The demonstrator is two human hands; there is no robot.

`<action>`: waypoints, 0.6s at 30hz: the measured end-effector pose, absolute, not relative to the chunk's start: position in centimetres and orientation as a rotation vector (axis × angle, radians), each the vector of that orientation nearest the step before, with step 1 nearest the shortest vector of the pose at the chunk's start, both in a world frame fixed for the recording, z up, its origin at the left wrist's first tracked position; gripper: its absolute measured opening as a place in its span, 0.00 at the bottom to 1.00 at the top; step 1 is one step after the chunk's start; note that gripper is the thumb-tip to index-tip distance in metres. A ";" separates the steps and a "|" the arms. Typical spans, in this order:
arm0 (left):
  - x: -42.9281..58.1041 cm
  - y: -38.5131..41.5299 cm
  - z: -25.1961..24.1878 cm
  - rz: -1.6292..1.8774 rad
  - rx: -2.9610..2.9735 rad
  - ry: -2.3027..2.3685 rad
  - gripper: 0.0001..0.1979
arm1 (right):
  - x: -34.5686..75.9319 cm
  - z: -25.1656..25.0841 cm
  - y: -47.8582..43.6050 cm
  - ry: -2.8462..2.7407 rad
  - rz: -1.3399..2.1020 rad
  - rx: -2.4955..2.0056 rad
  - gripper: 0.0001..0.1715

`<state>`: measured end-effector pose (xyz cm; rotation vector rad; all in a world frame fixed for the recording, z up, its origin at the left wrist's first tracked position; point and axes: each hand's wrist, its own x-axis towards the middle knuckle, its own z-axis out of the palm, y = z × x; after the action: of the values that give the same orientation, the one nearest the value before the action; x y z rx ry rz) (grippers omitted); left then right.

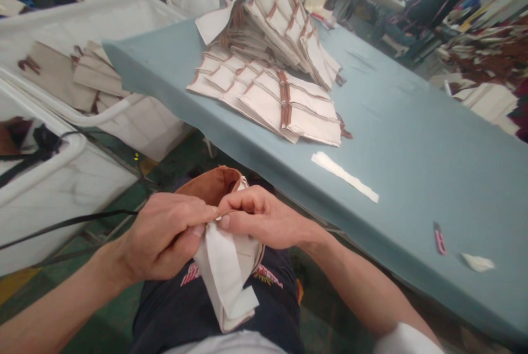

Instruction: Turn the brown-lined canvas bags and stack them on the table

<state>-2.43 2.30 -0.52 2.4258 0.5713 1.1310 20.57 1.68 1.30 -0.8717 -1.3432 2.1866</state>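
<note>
My left hand and my right hand meet over my lap, both pinching the top edge of a cream cloth piece with a rust-brown lining. The cloth hangs folded down over my dark shorts. Fingers of both hands are closed on the fabric edge, thumbs touching. On the blue-grey table to the right lies a fanned stack of similar cream and brown pieces, out of reach of either hand.
A white paper strip, a small pink item and a white scrap lie on the table. White bins with more cloth pieces stand at the left. A black strap crosses below them. Cluttered fabric piles fill the background.
</note>
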 end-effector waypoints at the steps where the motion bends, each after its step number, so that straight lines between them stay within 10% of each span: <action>1: -2.4 2.3 -0.5 1.136 2.444 0.566 0.23 | 20.6 1.4 1.7 -1.338 2.198 -0.875 0.28; 18: -1.8 0.9 -2.5 1.276 2.262 0.838 0.13 | 19.3 -0.1 -0.1 -1.140 2.048 -0.922 0.42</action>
<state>-1.81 0.94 -2.48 2.2617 0.8382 1.2757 19.29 -0.07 -0.05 -0.9220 -1.1405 2.0477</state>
